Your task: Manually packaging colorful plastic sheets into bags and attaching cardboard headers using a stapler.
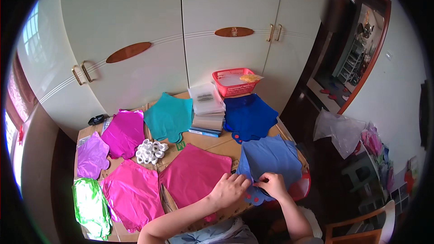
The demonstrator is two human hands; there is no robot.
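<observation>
A flat light-blue foil piece (276,158) with a scalloped lower edge and red dots lies at the table's right front. It looks like an unfilled foil balloon. My left hand (230,190) has its fingers bent over the piece's lower left edge. Close beside it, my right hand (272,185) pinches at the same edge, thumb and forefinger together. A dark patch shows under the right fingers; what it is I cannot make out. Left of my hands lies a dark pink foil piece (196,174), partly behind my left forearm.
More foil pieces, bright pink (132,194), green (91,205), lilac (91,156), magenta (124,133), teal (168,115) and dark blue (251,113), surround white rings (150,152). Behind stand stacked clear packets (206,99) and a red basket (235,91). A chair (361,223) is at right.
</observation>
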